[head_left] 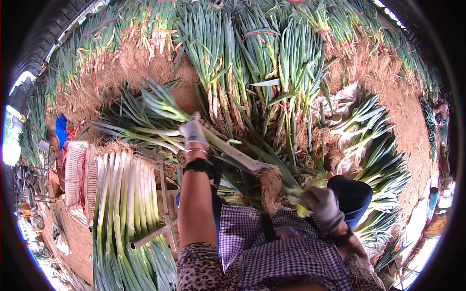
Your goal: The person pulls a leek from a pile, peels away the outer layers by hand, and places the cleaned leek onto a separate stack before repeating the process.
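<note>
My left hand [193,132], in a pale glove, grips a bundle of leeks [228,150] by the stalks, green leaves fanning out to the upper left and brown roots [270,186] hanging over my lap. My right hand [321,203], also gloved, is closed near the root end on a pale green strip of leek skin [298,196]. A dark wristband [196,166] sits on my left forearm. A checked apron [286,247] covers my lap.
A stack of cleaned white-stalked leeks [125,194] lies on a wooden frame at my left, beside a white plastic basket [75,172]. Tied bundles of uncleaned leeks [252,53] with earthy roots are piled across the back. More loose leeks [383,165] lie at right.
</note>
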`<state>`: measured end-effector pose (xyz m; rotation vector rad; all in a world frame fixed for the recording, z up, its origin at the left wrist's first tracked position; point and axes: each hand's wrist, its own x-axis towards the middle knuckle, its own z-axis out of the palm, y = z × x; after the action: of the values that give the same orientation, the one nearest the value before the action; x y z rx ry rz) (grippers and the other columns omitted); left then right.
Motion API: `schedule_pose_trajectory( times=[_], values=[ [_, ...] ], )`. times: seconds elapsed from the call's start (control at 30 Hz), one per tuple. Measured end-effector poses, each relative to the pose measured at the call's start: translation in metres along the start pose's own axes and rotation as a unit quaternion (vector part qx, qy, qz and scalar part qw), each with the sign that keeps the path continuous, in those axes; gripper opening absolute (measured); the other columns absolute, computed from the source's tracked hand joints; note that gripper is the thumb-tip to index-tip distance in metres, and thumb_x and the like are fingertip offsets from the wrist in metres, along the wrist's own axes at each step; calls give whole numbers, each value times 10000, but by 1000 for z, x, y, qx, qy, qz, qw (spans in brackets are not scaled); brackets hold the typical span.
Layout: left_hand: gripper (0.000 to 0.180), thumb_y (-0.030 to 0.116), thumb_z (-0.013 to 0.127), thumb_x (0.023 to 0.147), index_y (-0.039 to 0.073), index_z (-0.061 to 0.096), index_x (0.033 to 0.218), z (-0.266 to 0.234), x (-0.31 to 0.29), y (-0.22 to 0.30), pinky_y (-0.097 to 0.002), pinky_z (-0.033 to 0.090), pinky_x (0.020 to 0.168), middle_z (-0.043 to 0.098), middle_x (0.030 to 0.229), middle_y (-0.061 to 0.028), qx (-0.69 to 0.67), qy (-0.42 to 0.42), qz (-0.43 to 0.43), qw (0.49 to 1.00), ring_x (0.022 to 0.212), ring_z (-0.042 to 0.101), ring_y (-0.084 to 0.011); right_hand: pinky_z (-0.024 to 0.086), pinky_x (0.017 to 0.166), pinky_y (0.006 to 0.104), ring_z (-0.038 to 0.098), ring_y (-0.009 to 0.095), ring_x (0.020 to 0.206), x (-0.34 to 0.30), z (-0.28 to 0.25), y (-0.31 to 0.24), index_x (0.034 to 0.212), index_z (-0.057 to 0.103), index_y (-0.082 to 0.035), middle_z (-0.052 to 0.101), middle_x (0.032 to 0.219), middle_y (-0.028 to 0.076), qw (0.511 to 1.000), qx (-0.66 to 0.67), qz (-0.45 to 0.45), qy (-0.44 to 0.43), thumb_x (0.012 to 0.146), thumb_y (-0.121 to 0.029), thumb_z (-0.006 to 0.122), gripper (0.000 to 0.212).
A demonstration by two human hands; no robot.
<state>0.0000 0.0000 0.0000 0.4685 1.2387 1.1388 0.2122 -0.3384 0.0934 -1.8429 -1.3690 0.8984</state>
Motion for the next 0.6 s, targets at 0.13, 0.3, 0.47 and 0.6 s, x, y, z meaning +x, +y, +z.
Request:
schedule_pose_trajectory(
  times=[0.13,0.3,0.47,0.6],
  values=[
    [180,192,618,843,113,468,781,0,-26,32,-322,435,505,433,637,10,-58,-70,18,996,543,441,-148,505,776,290,606,200,957,9,-14,22,1116,588,-6,606,1058,138,994,-65,-78,-36,803,-101,667,336],
    [191,242,625,839,80,524,836,31,-52,21,-305,417,550,402,632,30,-121,-179,42,975,556,416,-125,482,901,344,535,304,1122,124,11,-26,1270,498,-100,456,1307,167,974,-3,-225,-34,820,-185,649,482],
    [183,219,628,843,98,497,801,30,-60,17,-297,408,477,421,600,28,-147,-224,13,963,499,431,-129,520,804,316,625,248,937,157,55,-50,1120,599,-72,597,1113,127,964,-49,-250,-81,817,-180,646,325],
    [177,235,578,875,72,511,898,25,-50,28,-275,383,529,392,624,41,-117,-199,-5,973,533,401,-102,534,686,280,651,166,789,93,22,15,981,647,-27,670,896,65,992,-29,-65,-102,831,-245,640,265]
  ],
)
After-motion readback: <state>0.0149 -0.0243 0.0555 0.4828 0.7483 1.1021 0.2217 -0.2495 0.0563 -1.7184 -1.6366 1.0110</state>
